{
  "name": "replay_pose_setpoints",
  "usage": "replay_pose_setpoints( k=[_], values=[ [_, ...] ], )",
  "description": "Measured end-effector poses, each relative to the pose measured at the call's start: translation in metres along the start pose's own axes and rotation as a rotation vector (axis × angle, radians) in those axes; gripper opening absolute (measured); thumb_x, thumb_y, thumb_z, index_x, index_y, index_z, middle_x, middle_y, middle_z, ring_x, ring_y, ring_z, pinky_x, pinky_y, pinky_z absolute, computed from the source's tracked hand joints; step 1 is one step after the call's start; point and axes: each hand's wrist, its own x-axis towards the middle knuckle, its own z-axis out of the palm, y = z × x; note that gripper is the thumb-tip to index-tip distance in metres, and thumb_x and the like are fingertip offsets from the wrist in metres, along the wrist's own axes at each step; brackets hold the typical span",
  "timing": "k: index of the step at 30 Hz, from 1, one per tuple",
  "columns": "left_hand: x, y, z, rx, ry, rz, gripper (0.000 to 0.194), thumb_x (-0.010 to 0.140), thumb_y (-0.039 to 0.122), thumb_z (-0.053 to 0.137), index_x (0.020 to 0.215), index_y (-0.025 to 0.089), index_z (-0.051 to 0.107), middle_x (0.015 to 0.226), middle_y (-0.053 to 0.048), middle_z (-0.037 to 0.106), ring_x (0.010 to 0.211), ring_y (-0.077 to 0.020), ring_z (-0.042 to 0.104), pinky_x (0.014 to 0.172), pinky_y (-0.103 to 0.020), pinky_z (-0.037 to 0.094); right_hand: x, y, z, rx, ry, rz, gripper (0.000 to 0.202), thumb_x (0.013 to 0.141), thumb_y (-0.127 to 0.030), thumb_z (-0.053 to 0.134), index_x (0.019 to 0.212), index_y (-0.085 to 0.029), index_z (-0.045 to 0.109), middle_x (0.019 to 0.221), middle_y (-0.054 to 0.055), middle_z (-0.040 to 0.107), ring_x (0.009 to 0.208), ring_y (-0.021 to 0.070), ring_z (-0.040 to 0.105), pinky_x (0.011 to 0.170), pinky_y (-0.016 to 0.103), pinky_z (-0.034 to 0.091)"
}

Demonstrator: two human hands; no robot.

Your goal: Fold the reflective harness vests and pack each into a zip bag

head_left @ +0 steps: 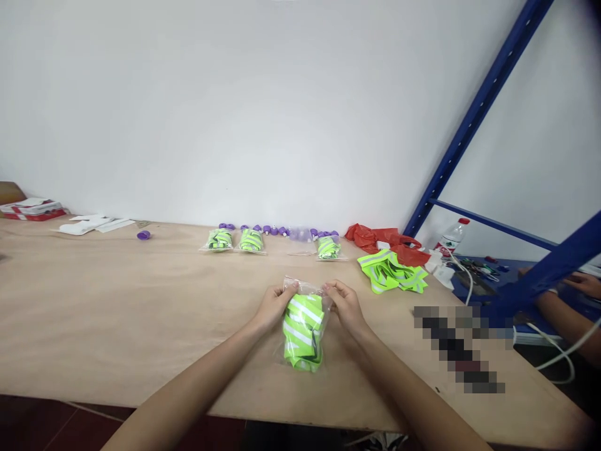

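Observation:
Between my hands is a clear plastic bag [303,329] with a folded neon yellow-green reflective strap inside. My left hand [275,305] pinches the bag's top left corner between thumb and fingers. At the top right corner, my right hand [346,304] grips the same bag. The bag's top edge points away from me, and its lower end is near the table's front edge. Farther back stand similar filled bags, one at the left [219,239], one beside it [251,240] and one at the right [328,248].
Several purple items [277,231] line the wall, near an empty-looking clear bag [301,234]. Loose reflective straps [392,272] lie by red plastic [375,238]. A bottle [453,237], a blue metal frame [474,125] and another person's arm [570,319] are at right. A pixelated patch covers something.

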Motion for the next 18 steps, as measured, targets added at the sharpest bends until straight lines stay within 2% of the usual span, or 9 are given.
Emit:
replay_pose_setpoints(
  k=[5, 8, 18],
  values=[
    [0.002, -0.013, -0.004, -0.09, 0.067, -0.029, 0.053, 0.07, 0.064, 0.078, 0.074, 0.011, 0.072, 0.068, -0.006, 0.07, 0.059, -0.0167, 0.06, 0.058, -0.026, 0.044, 0.0, 0.014, -0.006, 0.077, -0.009, 0.079, 0.043, 0.061, -0.055, 0.087, 0.073, -0.02, 0.066, 0.071, 0.001, 0.069, 0.063, 0.0164, 0.063, 0.06, 0.029, 0.053],
    [0.003, -0.016, -0.006, -0.123, 0.094, -0.044, 0.051, 0.071, 0.062, 0.078, 0.079, 0.012, 0.073, 0.075, -0.007, 0.072, 0.065, -0.0186, 0.063, 0.063, -0.027, 0.047, 0.0, 0.019, -0.009, 0.088, 0.019, 0.111, 0.039, 0.062, -0.053, 0.087, 0.072, -0.019, 0.068, 0.072, 0.001, 0.071, 0.066, 0.0175, 0.065, 0.063, 0.03, 0.055],
    [0.005, -0.014, -0.012, -0.095, 0.103, -0.029, 0.044, 0.081, 0.057, 0.071, 0.076, 0.013, 0.074, 0.073, -0.006, 0.073, 0.066, -0.0182, 0.064, 0.061, -0.025, 0.048, -0.001, 0.016, -0.013, 0.11, 0.043, 0.128, 0.034, 0.063, -0.05, 0.087, 0.073, -0.02, 0.075, 0.072, 0.001, 0.073, 0.066, 0.018, 0.066, 0.063, 0.03, 0.056]
  ],
)
